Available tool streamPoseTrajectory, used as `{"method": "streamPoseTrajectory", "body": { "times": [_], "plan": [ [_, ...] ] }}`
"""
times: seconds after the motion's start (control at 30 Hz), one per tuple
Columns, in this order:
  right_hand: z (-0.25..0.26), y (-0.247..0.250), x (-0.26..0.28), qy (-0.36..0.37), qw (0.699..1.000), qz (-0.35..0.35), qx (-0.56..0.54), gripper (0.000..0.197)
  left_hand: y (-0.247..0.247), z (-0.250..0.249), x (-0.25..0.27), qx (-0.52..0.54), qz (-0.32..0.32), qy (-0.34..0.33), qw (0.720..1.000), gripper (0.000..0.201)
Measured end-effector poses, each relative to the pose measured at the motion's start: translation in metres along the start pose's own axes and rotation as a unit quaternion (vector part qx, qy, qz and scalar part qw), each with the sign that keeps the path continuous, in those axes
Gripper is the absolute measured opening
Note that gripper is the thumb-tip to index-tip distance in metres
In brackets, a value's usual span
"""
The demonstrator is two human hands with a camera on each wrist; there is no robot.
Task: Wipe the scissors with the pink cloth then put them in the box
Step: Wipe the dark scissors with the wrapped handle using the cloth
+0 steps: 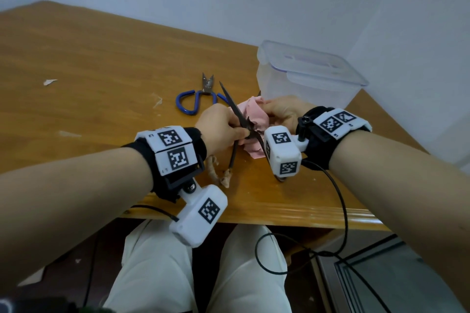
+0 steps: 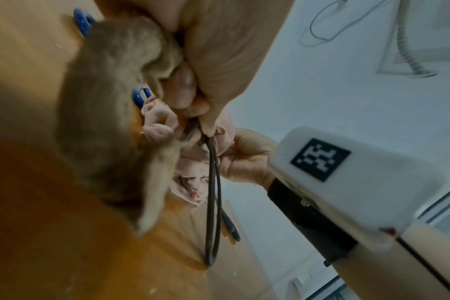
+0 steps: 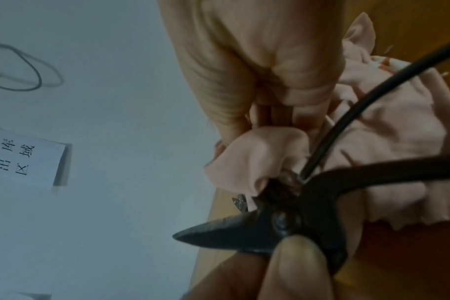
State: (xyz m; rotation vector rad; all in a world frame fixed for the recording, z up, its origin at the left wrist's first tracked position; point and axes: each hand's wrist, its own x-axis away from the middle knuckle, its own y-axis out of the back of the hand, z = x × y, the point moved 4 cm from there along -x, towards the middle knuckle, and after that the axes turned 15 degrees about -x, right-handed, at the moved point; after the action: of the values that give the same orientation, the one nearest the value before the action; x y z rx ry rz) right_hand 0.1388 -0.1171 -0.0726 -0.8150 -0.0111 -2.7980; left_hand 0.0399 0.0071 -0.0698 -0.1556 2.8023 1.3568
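The left hand (image 1: 220,126) pinches the dark scissors (image 1: 235,114) near their pivot, above the table (image 1: 101,63) close to its near edge, probably to keep them steady while the blades are rubbed. The right hand (image 1: 284,110) grasps the crumpled pink cloth (image 1: 256,115) against the metal. The scissors are blackened, with open blades and thin looped handles. The clear box (image 1: 307,76), lid on, waits near the right edge.
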Motion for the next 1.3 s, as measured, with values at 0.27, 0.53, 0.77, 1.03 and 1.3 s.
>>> {"method": "streamPoseTrajectory", "body": {
  "times": [0.27,0.53,0.77,1.03,1.3],
  "plan": [
    [-0.008,-0.002,0.001,-0.031,0.996,0.084,0.027,0.018,0.001,0.002,-0.002,-0.006,0.002,-0.005,1.000,0.021],
    [-0.002,-0.002,-0.012,0.002,0.997,0.053,0.047,0.012,0.003,0.002,-0.002,-0.021,-0.014,-0.008,1.000,0.020],
    [0.000,-0.002,-0.018,-0.021,0.999,0.030,0.019,0.022,0.004,0.001,0.000,-0.025,-0.007,-0.007,1.000,0.021],
    [0.005,0.002,-0.029,-0.029,0.999,0.009,0.014,0.042,0.006,0.001,0.002,-0.024,0.005,-0.008,1.000,0.020],
    [0.014,0.013,-0.038,-0.004,0.999,-0.048,-0.001,0.050,0.007,-0.002,0.005,-0.027,0.014,-0.025,0.999,0.022]
  ]
}}
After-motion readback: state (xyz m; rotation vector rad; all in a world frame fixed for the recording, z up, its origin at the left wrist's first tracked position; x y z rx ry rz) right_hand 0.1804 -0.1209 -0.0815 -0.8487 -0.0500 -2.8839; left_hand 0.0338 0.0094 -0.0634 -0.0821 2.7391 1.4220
